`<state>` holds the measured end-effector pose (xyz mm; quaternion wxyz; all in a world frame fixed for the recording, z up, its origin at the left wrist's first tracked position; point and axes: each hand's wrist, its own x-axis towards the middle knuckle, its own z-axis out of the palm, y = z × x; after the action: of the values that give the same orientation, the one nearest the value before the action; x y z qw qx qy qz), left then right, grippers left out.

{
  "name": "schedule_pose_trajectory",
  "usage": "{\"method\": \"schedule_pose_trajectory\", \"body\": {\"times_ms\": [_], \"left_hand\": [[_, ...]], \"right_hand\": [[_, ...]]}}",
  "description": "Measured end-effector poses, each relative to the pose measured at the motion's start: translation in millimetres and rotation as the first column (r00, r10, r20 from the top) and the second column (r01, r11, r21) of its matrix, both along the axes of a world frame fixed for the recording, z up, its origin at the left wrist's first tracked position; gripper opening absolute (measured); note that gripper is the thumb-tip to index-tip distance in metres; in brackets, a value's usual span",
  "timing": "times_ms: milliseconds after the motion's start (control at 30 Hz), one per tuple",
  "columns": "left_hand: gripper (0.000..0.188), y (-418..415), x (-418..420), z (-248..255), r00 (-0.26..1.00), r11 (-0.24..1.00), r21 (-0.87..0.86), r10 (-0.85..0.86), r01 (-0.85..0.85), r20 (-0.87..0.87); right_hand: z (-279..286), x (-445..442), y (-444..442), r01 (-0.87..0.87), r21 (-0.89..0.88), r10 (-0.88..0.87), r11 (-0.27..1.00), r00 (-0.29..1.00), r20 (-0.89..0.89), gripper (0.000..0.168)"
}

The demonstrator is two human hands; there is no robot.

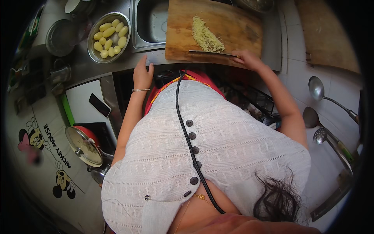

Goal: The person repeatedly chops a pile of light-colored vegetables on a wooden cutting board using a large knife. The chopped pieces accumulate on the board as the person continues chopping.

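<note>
My right hand (247,59) is closed around the handle of a kitchen knife (209,53). The blade lies along the near edge of a wooden cutting board (178,32), just below a pile of finely chopped pale-yellow food (206,36), perhaps garlic. My left hand (143,72) is at the counter's front edge, left of the board, thumb and fingers apart and holding nothing; a bracelet is on that wrist. A metal bowl (91,48) of peeled potatoes (108,32) stands on the counter beyond my left hand.
A metal sink (137,38) lies between bowl and board. At left are a glass mug (61,71), a phone (100,105) on a white surface and a red pot with a glass lid (84,146). A ladle (316,87) and other utensils hang on the tiled wall at right.
</note>
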<state>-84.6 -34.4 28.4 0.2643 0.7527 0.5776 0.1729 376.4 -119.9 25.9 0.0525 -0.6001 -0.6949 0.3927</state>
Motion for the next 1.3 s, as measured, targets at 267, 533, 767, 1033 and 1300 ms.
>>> {"method": "schedule_pose_trajectory", "body": {"times_ms": [267, 533, 767, 1033, 1300], "left_hand": [[0.044, -9.2, 5.9, 1.0, 1.000, 0.999, 0.026, 0.028, -0.028, -0.013], [0.043, -14.8, 16.8, 4.6, 0.999, 0.999, 0.002, 0.034, -0.034, -0.039], [0.041, -7.8, 41.9, -11.6, 0.998, 0.998, 0.026, -0.063, 0.063, -0.010], [0.042, 9.2, 107.2, -11.3, 0.954, 0.966, 0.003, -0.256, 0.259, -0.154], [0.034, 13.1, 109.0, -22.7, 0.884, 0.938, 0.014, -0.321, 0.346, -0.339]], "right_hand": [[2.2, 35.4, 58.1, -0.340, 0.088, 0.309, 0.936, 0.917, 0.254, 0.020], [22.3, 20.7, 111.3, -0.259, 0.103, 0.227, 0.960, 0.940, 0.254, 0.021], [21.2, -5.2, 65.5, 0.064, 0.255, -0.090, 0.965, 0.991, 0.094, 0.030], [18.1, -115.0, 30.3, 0.441, 0.253, -0.445, 0.861, 0.895, -0.046, 0.033], [11.2, -130.2, 28.9, 0.438, 0.253, -0.471, 0.863, 0.878, 0.087, 0.032]]}}
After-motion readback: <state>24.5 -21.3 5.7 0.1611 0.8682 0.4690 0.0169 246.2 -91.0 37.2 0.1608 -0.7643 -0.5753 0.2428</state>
